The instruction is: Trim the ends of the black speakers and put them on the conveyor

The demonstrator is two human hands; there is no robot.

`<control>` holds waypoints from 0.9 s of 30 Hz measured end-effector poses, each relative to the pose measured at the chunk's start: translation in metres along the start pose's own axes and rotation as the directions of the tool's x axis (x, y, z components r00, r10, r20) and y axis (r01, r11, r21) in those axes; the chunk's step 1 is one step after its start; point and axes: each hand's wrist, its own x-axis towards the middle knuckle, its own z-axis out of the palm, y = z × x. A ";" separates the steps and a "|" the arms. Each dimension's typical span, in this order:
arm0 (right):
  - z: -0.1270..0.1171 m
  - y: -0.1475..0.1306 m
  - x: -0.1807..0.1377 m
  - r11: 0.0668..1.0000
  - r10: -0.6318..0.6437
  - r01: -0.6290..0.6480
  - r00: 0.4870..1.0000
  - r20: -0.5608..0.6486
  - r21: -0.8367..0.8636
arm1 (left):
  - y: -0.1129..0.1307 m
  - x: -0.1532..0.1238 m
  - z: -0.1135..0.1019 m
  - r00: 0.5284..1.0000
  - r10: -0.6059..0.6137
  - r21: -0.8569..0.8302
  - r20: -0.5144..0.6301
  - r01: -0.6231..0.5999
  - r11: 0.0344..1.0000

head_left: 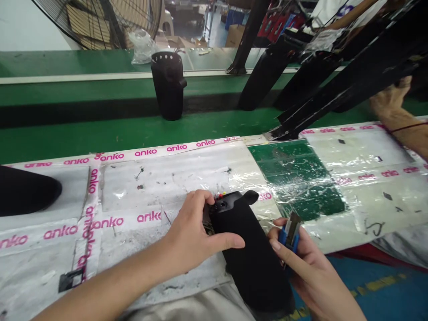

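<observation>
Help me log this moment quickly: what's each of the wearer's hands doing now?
Left hand: holding the black casing, thumb across it.
Right hand: closed on a small blue object with a metallic piece.

Between the left casing (28,191) and the held casing (252,263), the surface (187,167) offers a broad lane with only small, low bits on it; a hand could pass there beyond the left grip (195,236). Nearer, the held casing fills the gap between that grip and the right grip (306,263), where the blue tool (289,235) juts up just beside it. Further out, the belt (100,133) leaves passage on both sides of the standing casing (167,89). To the right, a slanting strut (354,76) cuts across, with leaning casings (262,78) behind and a co-worker's hand (388,100) near it.
</observation>
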 end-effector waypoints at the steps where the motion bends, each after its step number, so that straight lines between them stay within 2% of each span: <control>1: 0.003 0.001 0.000 1.000 0.005 -0.005 1.000 0.012 0.006 | 0.001 -0.001 0.001 0.999 0.012 -0.011 -0.035 -0.013 1.000; 4: 0.020 0.011 -0.002 1.000 0.018 -0.019 0.998 0.068 0.014 | 0.004 -0.007 0.000 0.978 0.092 0.008 -0.190 -0.092 0.996; 6: 0.033 0.020 -0.004 1.000 0.015 -0.016 0.994 0.112 0.008 | 0.007 -0.014 -0.004 0.938 0.201 0.085 -0.283 -0.184 0.979; 8: 0.045 0.029 -0.006 1.000 0.007 -0.006 0.989 0.145 -0.007 | 0.009 -0.020 -0.010 0.895 0.297 0.178 -0.333 -0.250 0.952; 10: 0.054 0.033 -0.008 0.999 -0.002 0.008 0.987 0.161 -0.032 | 0.009 -0.023 -0.014 0.876 0.326 0.231 -0.356 -0.255 0.939; 16: 0.065 0.021 -0.012 0.987 -0.049 0.070 0.989 0.137 -0.148 | -0.001 -0.016 -0.022 0.913 0.108 0.106 -0.392 -0.072 0.992; 18: 0.066 0.016 -0.014 0.972 -0.082 0.107 0.989 0.123 -0.208 | -0.005 -0.015 -0.025 0.947 0.102 0.037 -0.305 -0.095 0.995; 20: 0.065 0.015 -0.012 0.926 -0.183 0.207 0.978 0.104 -0.317 | -0.010 -0.017 -0.028 0.977 0.115 -0.085 -0.182 -0.133 0.987; 21: 0.064 0.015 -0.009 0.887 -0.251 0.269 0.963 0.097 -0.375 | -0.013 -0.018 -0.029 0.983 0.115 -0.156 -0.142 -0.137 0.978; 23: 0.061 0.017 0.002 0.801 -0.378 0.376 0.921 0.093 -0.467 | -0.019 -0.019 -0.028 0.986 0.080 -0.250 -0.148 -0.115 0.962; 27: 0.056 0.013 0.034 0.606 -0.563 0.521 0.815 0.139 -0.601 | -0.024 -0.015 -0.017 0.969 -0.027 -0.200 -0.245 -0.023 0.980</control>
